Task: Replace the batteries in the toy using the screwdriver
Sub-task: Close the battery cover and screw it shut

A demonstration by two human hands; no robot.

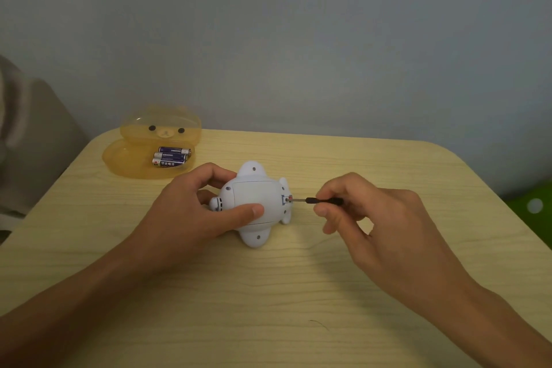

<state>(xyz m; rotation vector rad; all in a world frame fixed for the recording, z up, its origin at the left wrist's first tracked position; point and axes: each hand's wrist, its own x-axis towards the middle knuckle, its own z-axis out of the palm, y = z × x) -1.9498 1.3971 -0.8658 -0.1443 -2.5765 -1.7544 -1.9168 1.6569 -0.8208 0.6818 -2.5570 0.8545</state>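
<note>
A small white toy [254, 191] lies belly-up on the wooden table [268, 293], its battery cover closed. My left hand [191, 212] grips the toy from the left, thumb pressed on the cover. A thin black screwdriver [316, 200] lies level in my right hand [367, 218], pinched between thumb and fingers. Its metal tip sits in the screw recess on the toy's right end. Three purple batteries [171, 156] lie in an open yellow bear-shaped case [128, 158] at the back left.
The case's lid [161, 125] stands upright behind the batteries. A grey wall rises just behind the table. A grey cushioned seat [33, 143] is off the table's left edge. The table's right corner is rounded, with something green [531, 206] beyond it.
</note>
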